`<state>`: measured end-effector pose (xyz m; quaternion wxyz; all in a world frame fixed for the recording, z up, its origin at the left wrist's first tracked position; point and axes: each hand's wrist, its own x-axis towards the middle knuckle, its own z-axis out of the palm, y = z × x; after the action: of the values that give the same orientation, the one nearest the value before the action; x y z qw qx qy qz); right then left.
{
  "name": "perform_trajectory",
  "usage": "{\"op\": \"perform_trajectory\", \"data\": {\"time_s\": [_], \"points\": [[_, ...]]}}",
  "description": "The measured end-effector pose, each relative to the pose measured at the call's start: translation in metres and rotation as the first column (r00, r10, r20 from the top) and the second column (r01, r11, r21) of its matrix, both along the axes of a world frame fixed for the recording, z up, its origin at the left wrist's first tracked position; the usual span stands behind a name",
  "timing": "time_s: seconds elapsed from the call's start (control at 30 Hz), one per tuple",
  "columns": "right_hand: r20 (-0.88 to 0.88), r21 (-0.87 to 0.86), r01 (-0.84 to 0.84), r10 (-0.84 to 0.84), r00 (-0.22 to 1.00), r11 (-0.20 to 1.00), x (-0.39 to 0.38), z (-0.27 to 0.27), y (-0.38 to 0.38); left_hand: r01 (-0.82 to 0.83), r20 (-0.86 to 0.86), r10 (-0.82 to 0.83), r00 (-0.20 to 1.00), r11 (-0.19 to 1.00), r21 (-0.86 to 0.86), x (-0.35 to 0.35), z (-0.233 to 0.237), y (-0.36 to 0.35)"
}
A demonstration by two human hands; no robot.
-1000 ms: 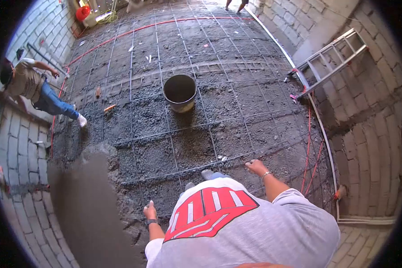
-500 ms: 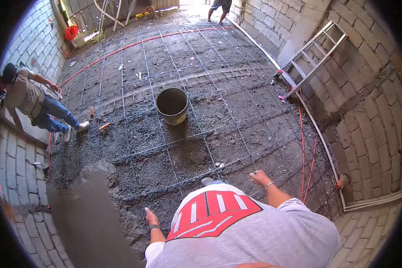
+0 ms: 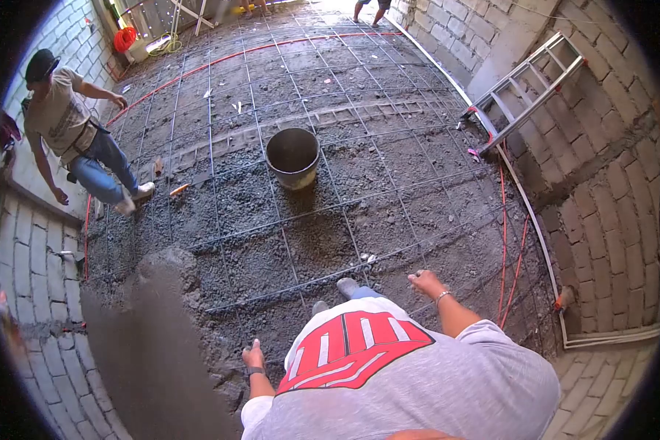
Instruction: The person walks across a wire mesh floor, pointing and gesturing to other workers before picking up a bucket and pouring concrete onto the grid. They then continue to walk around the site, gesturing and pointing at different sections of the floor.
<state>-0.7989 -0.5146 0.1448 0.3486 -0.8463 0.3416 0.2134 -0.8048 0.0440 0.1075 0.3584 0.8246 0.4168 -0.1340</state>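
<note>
Block walls (image 3: 612,242) around gravelly floor (image 3: 441,216)

Bucket (image 3: 295,179) amid rebar grid (image 3: 212,132), ahead of left hand (image 3: 254,357) and right hand (image 3: 426,281). Concrete patch (image 3: 147,352) left of left hand, co-worker (image 3: 66,121) beyond it. Ladder (image 3: 533,108) right, beside block wall (image 3: 601,220).

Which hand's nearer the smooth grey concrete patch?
Left. The left hand hangs just to the right of the smooth grey concrete patch; the right hand is farther right and farther forward.
</note>
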Motion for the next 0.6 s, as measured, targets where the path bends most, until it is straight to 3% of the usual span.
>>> {"op": "perform_trajectory", "data": {"time_s": [0.17,0.23,0.37,0.43,0.53,0.6], "points": [[0.018,0.056,0.015,-0.016,1.000,0.998,0.002,0.010,0.007,0.045,-0.005,-0.045,0.999,0.999,0.011,0.021,0.018,-0.008],[0.025,0.083,0.032,-0.034,0.999,0.996,-0.001,-0.004,0.004,0.079,-0.068,-0.086,0.994,0.992,-0.096,0.036,0.044,-0.018],[0.074,-0.019,-0.053,0.054,0.996,0.998,-0.011,-0.021,0.000,0.131,0.080,-0.119,0.990,0.977,-0.168,0.044,-0.001,-0.005],[-0.051,0.113,0.025,-0.020,0.999,0.993,-0.011,-0.011,0.005,0.093,0.273,-0.076,0.959,0.994,-0.049,0.041,-0.025,0.001],[-0.032,0.084,0.005,-0.003,0.999,0.996,-0.025,-0.045,-0.004,0.136,0.129,-0.142,0.981,0.989,0.054,0.043,-0.007,-0.006],[-0.001,0.053,-0.065,0.065,0.998,0.996,-0.037,-0.059,-0.010,0.183,0.113,-0.181,0.977,0.983,-0.013,0.036,-0.033,0.013]]}}
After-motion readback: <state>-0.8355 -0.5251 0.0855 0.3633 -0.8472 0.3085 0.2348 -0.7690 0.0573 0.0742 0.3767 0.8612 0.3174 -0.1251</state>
